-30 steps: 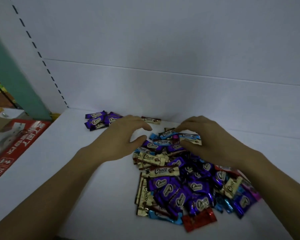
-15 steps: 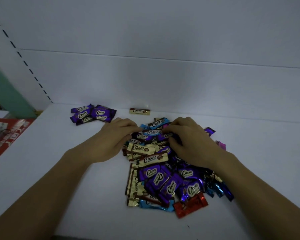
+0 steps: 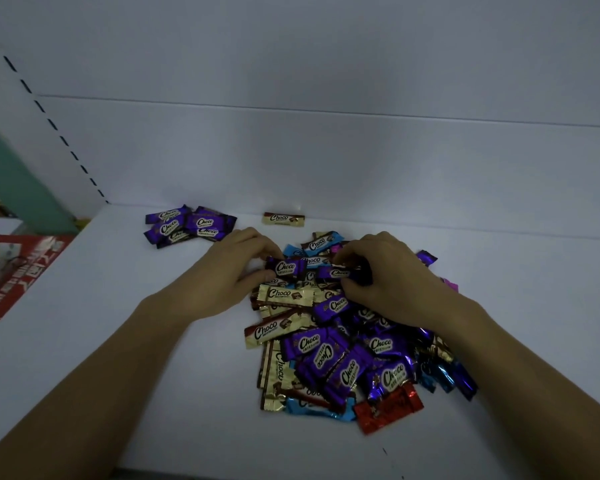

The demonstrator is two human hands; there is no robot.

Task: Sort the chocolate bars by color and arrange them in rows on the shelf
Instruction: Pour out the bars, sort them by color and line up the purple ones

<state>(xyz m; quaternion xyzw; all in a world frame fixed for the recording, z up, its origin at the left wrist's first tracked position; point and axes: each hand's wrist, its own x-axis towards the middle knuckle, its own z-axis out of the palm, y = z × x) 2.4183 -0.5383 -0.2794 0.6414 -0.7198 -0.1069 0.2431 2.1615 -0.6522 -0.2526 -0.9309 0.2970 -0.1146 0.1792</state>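
A: Where do the hands sit?

B: Both are at the far edge of the heap (image 3: 343,344) of chocolate bars, which lies on the white shelf (image 3: 118,323) a little right of the middle. The left hand (image 3: 232,271) has its fingers curled and pinches a purple bar (image 3: 286,266) by its left end, thumb below and fingertips above. The right hand (image 3: 392,278) pinches a second purple bar (image 3: 336,273) just beside the first.

A: Why by the ends?

B: My guess is that the wrappers are slick and overlap, so a pinch at the crimped edge lifts one bar out without dragging its neighbours along.

A: And where are they meant to go?

B: Likely to the purple bunch (image 3: 187,225) at the back left, close to the rear wall. Several purple bars lie there overlapping, more a cluster than a neat row. A single gold bar (image 3: 283,218) lies apart to its right, also along the back — it looks like the start of a second colour's place.

A: How much is left?

B: Most of it, I'd say. The heap holds purple and gold bars, blue bars (image 3: 293,407), one red bar (image 3: 388,407) at the near edge, and a pink bar (image 3: 450,284) poking out beyond the right wrist.

A: Anything else nearby?

B: A red box (image 3: 18,268) sits beyond the shelf's left edge, well apart from the bars.

A: Any risk?

B: Two bars carried at once may land crooked on the bunch — it will want straightening before it reads as a row.
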